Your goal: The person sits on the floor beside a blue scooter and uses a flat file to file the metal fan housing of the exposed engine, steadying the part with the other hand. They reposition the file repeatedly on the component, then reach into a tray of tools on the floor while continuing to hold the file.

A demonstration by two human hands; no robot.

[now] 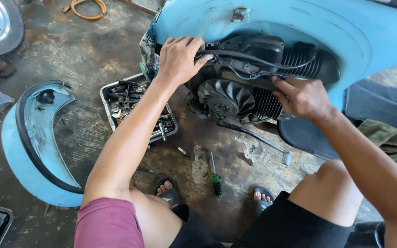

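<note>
A light blue scooter body [309,23] lies open, showing its black engine with a finned fan wheel [226,98] and ribbed cylinder [267,103]. My left hand [180,57] rests on the engine's upper left, its fingers curled over a black cable [253,57] and housing. My right hand [302,96] presses against the engine's right side beside the cylinder fins, fingers tucked near thin wires. What the fingertips grip is hidden. A black ribbed hose [304,64] runs above my right hand.
A metal tray [108,108] of sockets and tools sits on the stained concrete floor at left. A removed blue side panel [33,151] lies further left. A green-handled screwdriver [216,181] lies between my feet. A kick lever [263,142] sticks out below the engine. A tyre [1,25] is top left.
</note>
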